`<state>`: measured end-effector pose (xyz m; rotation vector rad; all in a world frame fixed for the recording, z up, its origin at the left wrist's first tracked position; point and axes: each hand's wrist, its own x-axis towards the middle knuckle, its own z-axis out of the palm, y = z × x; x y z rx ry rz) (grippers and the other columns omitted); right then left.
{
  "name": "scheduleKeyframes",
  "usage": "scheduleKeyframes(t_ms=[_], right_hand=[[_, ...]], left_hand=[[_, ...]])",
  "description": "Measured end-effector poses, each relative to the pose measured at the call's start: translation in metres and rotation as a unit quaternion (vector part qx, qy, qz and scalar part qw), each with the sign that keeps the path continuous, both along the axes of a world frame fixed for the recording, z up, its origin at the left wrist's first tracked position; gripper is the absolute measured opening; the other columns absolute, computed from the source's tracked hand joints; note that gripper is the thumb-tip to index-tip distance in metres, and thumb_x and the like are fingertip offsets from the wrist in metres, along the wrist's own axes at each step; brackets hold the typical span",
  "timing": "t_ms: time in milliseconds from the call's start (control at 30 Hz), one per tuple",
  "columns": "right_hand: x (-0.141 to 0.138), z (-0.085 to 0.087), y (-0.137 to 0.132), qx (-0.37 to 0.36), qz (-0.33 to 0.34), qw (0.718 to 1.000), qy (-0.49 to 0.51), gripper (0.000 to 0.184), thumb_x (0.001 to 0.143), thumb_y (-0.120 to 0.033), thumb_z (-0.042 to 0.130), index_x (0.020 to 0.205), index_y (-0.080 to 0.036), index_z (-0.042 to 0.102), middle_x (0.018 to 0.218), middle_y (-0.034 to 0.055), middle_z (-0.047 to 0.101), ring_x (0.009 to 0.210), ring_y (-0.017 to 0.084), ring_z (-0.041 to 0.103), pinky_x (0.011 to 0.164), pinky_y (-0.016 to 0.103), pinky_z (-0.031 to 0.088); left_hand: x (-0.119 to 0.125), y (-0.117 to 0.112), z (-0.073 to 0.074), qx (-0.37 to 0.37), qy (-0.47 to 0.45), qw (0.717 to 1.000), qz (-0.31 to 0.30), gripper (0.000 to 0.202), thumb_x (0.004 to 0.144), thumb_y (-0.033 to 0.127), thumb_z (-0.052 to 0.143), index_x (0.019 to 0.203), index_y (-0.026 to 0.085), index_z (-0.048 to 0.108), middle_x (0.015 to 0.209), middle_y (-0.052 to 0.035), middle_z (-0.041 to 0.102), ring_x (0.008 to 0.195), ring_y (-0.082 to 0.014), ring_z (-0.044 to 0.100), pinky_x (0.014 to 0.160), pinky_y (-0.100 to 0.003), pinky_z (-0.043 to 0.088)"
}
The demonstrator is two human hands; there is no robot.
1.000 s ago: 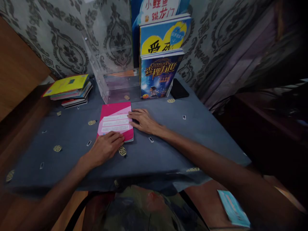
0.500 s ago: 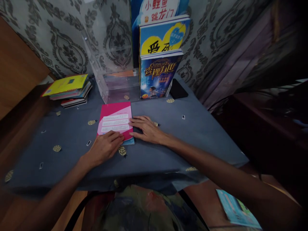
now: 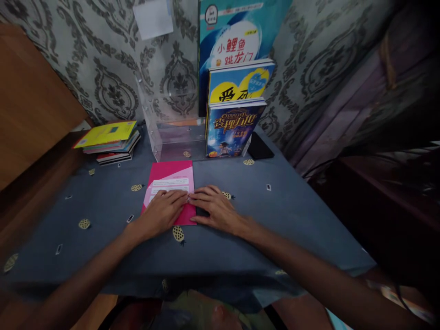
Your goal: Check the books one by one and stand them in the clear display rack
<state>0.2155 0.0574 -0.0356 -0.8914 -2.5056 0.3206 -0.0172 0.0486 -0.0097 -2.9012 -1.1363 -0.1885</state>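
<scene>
A pink booklet (image 3: pixel 172 171) with white text boxes lies flat on the table in front of me. My left hand (image 3: pixel 161 211) rests across its lower half, fingers stretched out toward the right edge and covering some of the print. At that right edge, my right hand (image 3: pixel 217 211) lies palm down with its fingers extended, the tips touching the booklet's border. The fingertips of both hands nearly meet. Something dark shows under my right hand, too little to name.
Beyond the booklet stands a clear acrylic rack (image 3: pixel 178 150); a dark blue book (image 3: pixel 228 135), a blue-and-yellow book (image 3: pixel 220 85) and a teal book (image 3: pixel 237 32) stand in its right side. A book stack (image 3: pixel 110 137) lies at left, a black flat object (image 3: pixel 260 146) at right.
My left hand has slid right and farther up over the booklet. The light-blue strip under the booklet's lower edge no longer shows. My view has tilted upward.
</scene>
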Motion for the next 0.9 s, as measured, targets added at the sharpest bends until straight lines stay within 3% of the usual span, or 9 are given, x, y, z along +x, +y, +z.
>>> scheduleKeyframes(t_ms=[133, 267, 400, 500, 667, 900], right_hand=[[0.0, 0.003, -0.001, -0.003, 0.009, 1.0, 0.008, 0.041, 0.087, -0.044, 0.072, 0.121, -0.022, 0.07, 0.126, 0.0093, 0.07, 0.119, 0.027, 0.058, 0.104, 0.047, 0.04], [0.001, 0.003, -0.001, -0.007, 0.003, 1.0, 0.01, 0.04, 0.087, -0.044, 0.071, 0.12, -0.022, 0.07, 0.127, 0.0097, 0.07, 0.118, 0.026, 0.058, 0.104, 0.046, 0.04], [0.001, 0.002, -0.001, -0.008, 0.0, 1.0, 0.007, 0.041, 0.086, -0.045, 0.072, 0.119, -0.021, 0.071, 0.128, 0.0094, 0.07, 0.118, 0.026, 0.058, 0.104, 0.046, 0.04], [0.001, 0.002, 0.001, -0.011, -0.007, 1.0, 0.003, 0.042, 0.085, -0.046, 0.073, 0.119, -0.021, 0.071, 0.128, 0.0082, 0.07, 0.118, 0.027, 0.058, 0.104, 0.048, 0.039], [0.0, -0.001, 0.004, -0.009, -0.003, 1.0, 0.015, 0.04, 0.085, -0.044, 0.074, 0.118, -0.022, 0.072, 0.126, 0.0089, 0.071, 0.118, 0.029, 0.058, 0.102, 0.05, 0.04], [0.0, -0.003, 0.007, -0.029, -0.007, 0.997, 0.072, 0.022, 0.091, -0.021, 0.061, 0.108, -0.021, 0.076, 0.113, 0.0079, 0.076, 0.109, 0.025, 0.064, 0.094, 0.046, 0.047]], left_hand=[[0.017, 0.046, -0.002, -0.018, 0.007, 0.999, 0.039, 0.04, 0.103, 0.024, 0.035, 0.139, 0.018, 0.054, 0.145, -0.0125, 0.055, 0.132, -0.024, 0.052, 0.104, -0.043, 0.042], [0.036, 0.091, 0.003, -0.031, 0.034, 0.996, 0.08, 0.043, 0.104, 0.024, 0.033, 0.142, 0.016, 0.051, 0.151, -0.0129, 0.049, 0.137, -0.0261, 0.047, 0.109, -0.047, 0.039], [0.046, 0.109, 0.007, -0.046, 0.042, 0.992, 0.106, 0.042, 0.103, 0.024, 0.037, 0.141, 0.014, 0.051, 0.153, -0.0143, 0.046, 0.139, -0.0266, 0.045, 0.11, -0.048, 0.038], [0.042, 0.102, 0.006, -0.049, 0.046, 0.993, 0.094, 0.044, 0.103, 0.025, 0.036, 0.143, 0.011, 0.049, 0.154, -0.0152, 0.044, 0.141, -0.0271, 0.043, 0.111, -0.05, 0.037], [0.021, 0.066, -0.004, -0.058, -0.006, 0.998, 0.001, 0.044, 0.103, 0.027, 0.035, 0.142, 0.013, 0.05, 0.152, -0.0135, 0.048, 0.142, -0.0226, 0.043, 0.114, -0.043, 0.037], [-0.004, 0.012, -0.013, -0.068, -0.064, 0.995, -0.025, 0.045, 0.105, 0.032, 0.035, 0.146, 0.016, 0.046, 0.154, -0.0111, 0.046, 0.143, -0.0204, 0.041, 0.121, -0.046, 0.029]])
